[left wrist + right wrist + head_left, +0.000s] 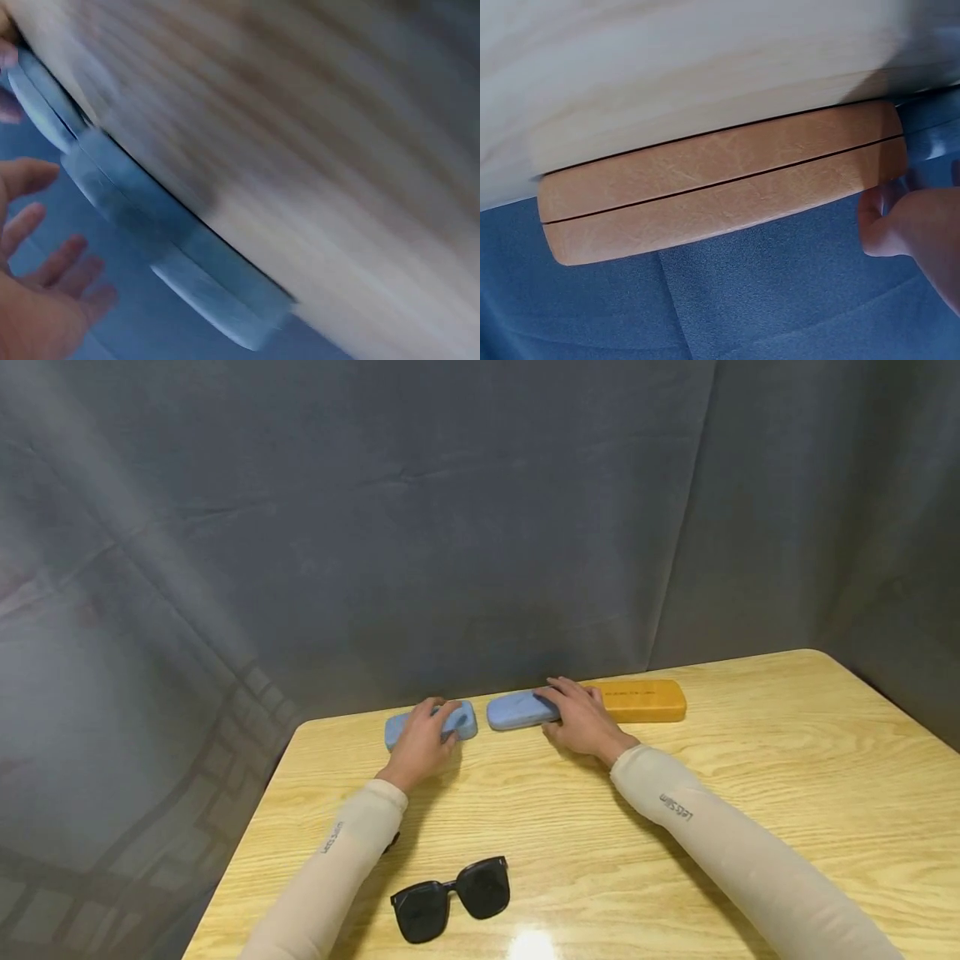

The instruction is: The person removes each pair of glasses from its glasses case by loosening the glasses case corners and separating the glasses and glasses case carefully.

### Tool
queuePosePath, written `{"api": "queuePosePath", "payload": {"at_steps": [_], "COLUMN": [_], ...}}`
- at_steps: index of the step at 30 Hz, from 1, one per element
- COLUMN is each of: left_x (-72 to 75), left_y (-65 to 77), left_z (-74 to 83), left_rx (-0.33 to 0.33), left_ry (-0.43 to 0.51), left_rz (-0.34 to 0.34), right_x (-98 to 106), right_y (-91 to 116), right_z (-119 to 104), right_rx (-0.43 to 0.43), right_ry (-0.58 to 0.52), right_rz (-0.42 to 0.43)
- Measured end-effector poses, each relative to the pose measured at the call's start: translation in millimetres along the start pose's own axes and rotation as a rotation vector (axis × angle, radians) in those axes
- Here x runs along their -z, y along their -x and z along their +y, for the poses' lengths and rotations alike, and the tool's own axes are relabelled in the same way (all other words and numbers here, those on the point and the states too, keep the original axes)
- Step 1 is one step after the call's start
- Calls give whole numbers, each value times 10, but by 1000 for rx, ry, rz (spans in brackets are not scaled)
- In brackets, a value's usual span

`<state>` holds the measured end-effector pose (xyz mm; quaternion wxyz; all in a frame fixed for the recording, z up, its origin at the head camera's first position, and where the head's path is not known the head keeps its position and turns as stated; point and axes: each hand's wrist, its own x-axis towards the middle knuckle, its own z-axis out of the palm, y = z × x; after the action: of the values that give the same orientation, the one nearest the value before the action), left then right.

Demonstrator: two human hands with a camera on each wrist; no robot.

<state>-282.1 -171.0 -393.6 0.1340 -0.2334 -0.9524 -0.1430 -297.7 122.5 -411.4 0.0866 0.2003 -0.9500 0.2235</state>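
Three hard glasses cases lie in a row along the table's back edge. Over the left blue glasses case (465, 720) is my left hand (422, 745), its fingers spread and loosely bent. In the left wrist view this hand is apart from the blue case (180, 236). My right hand (583, 720) grips the right end of the middle light-blue glasses case (513, 710), thumb at its front edge and fingers across its top. That end is hidden under the hand. Just right of the hand lies the orange glasses case (645, 702), closed, its lid seam showing in the right wrist view.
Black sunglasses (452, 897) lie near the table's front, beside the left sleeve. A small dark object (392, 842) peeks out by that sleeve, mostly hidden. Grey cloth (480, 527) hangs right behind the wood-grain table (517, 818).
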Motion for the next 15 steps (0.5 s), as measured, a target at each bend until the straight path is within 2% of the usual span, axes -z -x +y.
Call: {"api": "queuePosePath", "payload": {"at_steps": [4, 7, 10, 15], "left_x": [-65, -103, -120, -136], "left_y": [-72, -105, -112, -99], "left_z": [186, 262, 294, 303], "left_rx": [-68, -89, -100, -124], "left_ry": [73, 116, 103, 24], "left_rz": [-93, -154, -190, -249], "right_x": [3, 1, -3, -9], "right_y": [3, 10, 18, 38], "right_z": [4, 5, 15, 30], "right_rx": [9, 11, 19, 32], "right_ry": [2, 8, 27, 74], "right_rz": [-6, -7, -7, -11]}}
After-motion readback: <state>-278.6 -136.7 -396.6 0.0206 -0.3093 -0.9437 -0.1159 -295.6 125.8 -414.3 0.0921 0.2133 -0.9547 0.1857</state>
